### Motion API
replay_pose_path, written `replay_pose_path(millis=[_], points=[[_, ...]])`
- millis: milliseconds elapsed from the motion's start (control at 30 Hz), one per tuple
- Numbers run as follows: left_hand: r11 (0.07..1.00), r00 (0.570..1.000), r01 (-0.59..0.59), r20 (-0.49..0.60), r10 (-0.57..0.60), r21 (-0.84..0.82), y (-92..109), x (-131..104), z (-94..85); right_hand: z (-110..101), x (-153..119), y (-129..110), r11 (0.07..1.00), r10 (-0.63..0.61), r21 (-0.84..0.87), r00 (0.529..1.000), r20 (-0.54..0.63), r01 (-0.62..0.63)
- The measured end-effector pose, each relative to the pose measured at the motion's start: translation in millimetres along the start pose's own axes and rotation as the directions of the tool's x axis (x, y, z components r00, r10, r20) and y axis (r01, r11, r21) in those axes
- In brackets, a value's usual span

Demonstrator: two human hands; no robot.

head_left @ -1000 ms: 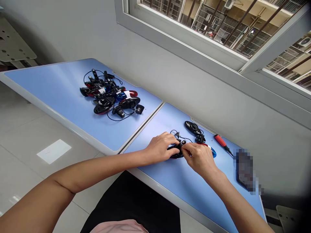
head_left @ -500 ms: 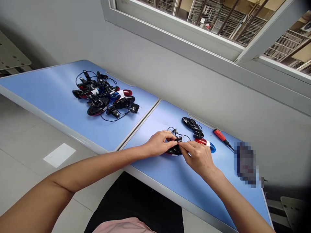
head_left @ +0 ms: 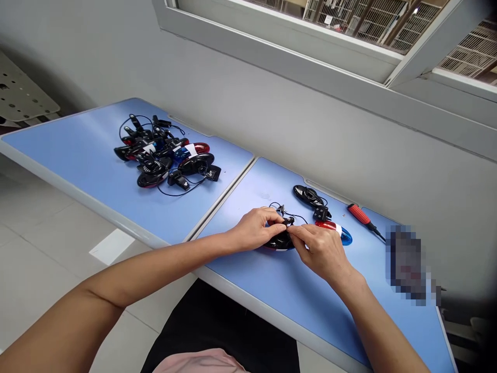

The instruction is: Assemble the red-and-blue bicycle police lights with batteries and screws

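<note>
On the right-hand blue table lies a black oval device (head_left: 280, 241) with a thin cable. My left hand (head_left: 258, 228) grips the small black mount on its top between thumb and fingers. The fingers of my right hand (head_left: 318, 248) are pinched at the same mount from the right, and what lies between them is too small to make out. Just beyond my right hand rests a red and blue light (head_left: 345, 236), partly covered by the hand. A second black oval device (head_left: 306, 196) with a coiled cable lies behind it.
A red-handled screwdriver (head_left: 359, 213) lies near the wall, beside a blurred-out dark object (head_left: 406, 264). Several black devices with red and blue lights (head_left: 190, 151) are piled on the left table (head_left: 77, 140). A narrow gap separates the tables.
The camera view has shifted slightly. Both hands stay at the black device, with only a slight change at the fingertips.
</note>
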State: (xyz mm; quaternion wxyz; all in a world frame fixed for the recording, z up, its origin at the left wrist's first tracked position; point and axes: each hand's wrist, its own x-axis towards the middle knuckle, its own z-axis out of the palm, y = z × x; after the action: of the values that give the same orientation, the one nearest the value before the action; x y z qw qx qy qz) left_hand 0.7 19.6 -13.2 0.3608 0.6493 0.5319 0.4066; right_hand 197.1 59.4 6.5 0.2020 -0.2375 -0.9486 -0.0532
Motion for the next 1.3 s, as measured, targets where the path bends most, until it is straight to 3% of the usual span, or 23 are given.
replay_pose_path(millis=[267,633,800,967,1133,1300], points=[[0.995,0.995,-0.098,0.015,0.097,0.028,-1,-12,-2.9,-5,4,-7,0.988,-0.116,-0.106,0.992,-0.047,0.111],[0.973,0.978,-0.204,-0.014,0.207,0.113,1,-11,1.0,-9,5,-10,0.963,-0.151,-0.236,0.985,-0.079,0.129],[0.973,0.98,-0.191,-0.02,0.195,0.126,5,-6,1.9,-9,6,-11,0.955,-0.151,-0.271,0.985,-0.088,0.122],[0.981,0.989,-0.148,0.022,0.146,0.128,6,-1,-0.7,-9,6,-5,0.977,-0.116,-0.19,0.99,-0.076,0.1],[0.997,0.997,-0.073,0.016,0.073,0.009,6,-2,-1.5,-7,6,0,0.997,-0.061,-0.058,0.997,-0.041,0.058],[0.997,1.0,-0.024,0.0,0.024,-0.071,7,-5,-0.3,-2,6,-3,0.999,0.027,-0.025,0.995,-0.091,-0.029]])
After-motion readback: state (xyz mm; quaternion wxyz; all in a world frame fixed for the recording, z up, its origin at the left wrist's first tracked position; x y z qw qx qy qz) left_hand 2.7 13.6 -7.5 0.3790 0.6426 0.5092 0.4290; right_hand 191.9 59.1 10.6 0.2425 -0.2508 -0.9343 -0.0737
